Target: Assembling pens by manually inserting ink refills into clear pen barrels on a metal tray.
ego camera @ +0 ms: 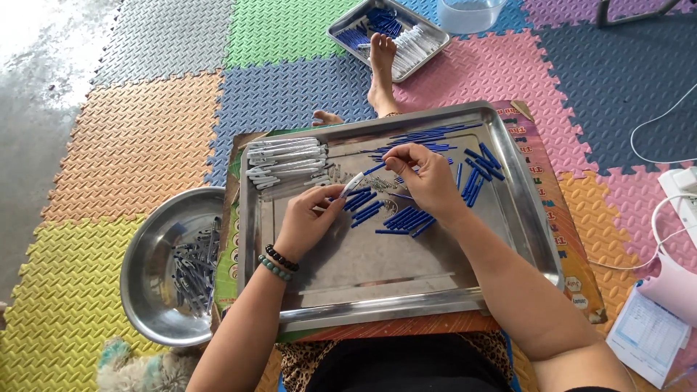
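Observation:
A large steel tray rests on my lap over a printed cardboard sheet. My left hand pinches a clear pen barrel above the tray's middle. My right hand holds a thin blue refill with its tip at the barrel's end. Several loose blue refills and blue caps lie scattered on the tray. A pile of clear pen barrels fills the tray's far left corner.
A round steel bowl with dark pen parts sits at my left. A second tray of pens lies beyond my bare foot. A clear tub, white cables and papers lie on coloured foam mats.

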